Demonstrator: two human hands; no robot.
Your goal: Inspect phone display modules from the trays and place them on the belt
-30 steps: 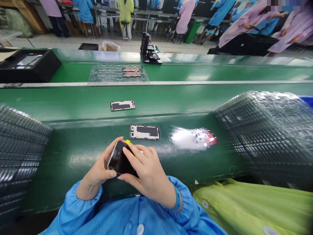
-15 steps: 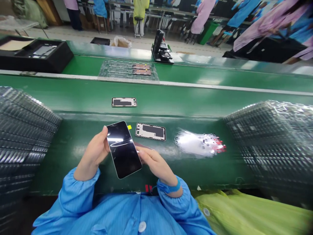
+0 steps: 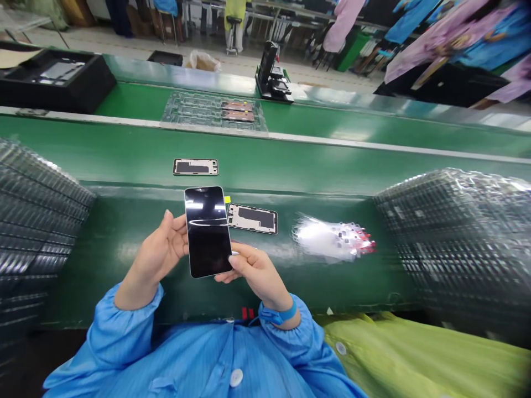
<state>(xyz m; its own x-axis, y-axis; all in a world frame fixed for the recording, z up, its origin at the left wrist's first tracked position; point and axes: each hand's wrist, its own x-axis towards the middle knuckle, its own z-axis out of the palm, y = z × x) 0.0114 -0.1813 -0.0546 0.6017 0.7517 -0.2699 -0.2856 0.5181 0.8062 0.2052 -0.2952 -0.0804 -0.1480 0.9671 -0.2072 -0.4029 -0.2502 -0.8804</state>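
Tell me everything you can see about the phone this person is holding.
The smartphone is a slim rectangle with rounded corners. Its dark, glossy glass face points up towards the camera, showing bright reflected streaks, and the screen looks unlit. A thin, pale metallic edge runs around it. It stands nearly upright in the view, held above the green workbench between the left hand and the right hand. A small yellow tag shows at its upper right corner.

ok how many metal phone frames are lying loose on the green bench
2. One metal phone frame lies farther up the green bench, beyond the held phone; the other lies just right of that phone. The phone could hide more.
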